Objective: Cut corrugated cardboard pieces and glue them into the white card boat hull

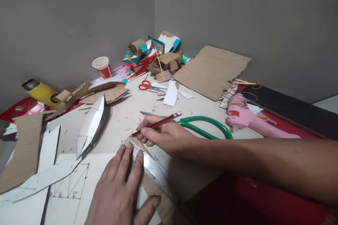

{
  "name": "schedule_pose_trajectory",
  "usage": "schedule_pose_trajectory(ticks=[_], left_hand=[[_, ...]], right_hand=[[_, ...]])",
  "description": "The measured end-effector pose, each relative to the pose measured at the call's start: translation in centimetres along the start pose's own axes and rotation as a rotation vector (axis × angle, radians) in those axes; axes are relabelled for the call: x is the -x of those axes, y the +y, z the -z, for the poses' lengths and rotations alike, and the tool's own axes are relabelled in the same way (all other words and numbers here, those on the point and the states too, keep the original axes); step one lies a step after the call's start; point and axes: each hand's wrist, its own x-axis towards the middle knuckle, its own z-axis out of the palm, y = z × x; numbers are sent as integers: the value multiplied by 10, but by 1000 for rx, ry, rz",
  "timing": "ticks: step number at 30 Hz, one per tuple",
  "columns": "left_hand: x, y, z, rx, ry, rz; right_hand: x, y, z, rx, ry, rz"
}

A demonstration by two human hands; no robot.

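Note:
A red and black pencil (165, 118) is pinched in my right hand (166, 135), its tip close to the upper end of a metal ruler (155, 170). My left hand (121, 182) lies on the ruler with fingers spread, pressing it onto a strip of brown cardboard (158, 204). Part of the cardboard is hidden under the ruler and my hands. Just beyond my right hand lie green-handled scissors (208, 121), their blades partly covered by that hand. A boat-shaped white card piece (91, 121) stands to the left of my hands.
A sheet with a drawn diagram (70, 190) and cardboard strips (22, 147) lie at left. Behind are a yellow bottle (43, 93), a paper cup (102, 67), red scissors (148, 85) and a large cardboard sheet (211, 72). A pink glue gun (250, 117) lies at right.

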Motion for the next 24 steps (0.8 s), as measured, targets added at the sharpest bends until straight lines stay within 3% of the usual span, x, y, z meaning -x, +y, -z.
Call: schedule_pose_trajectory(ticks=[24], left_hand=[[3, -3, -2, 58, -36, 42]], right_hand=[[-3, 8, -2, 142, 4, 121]])
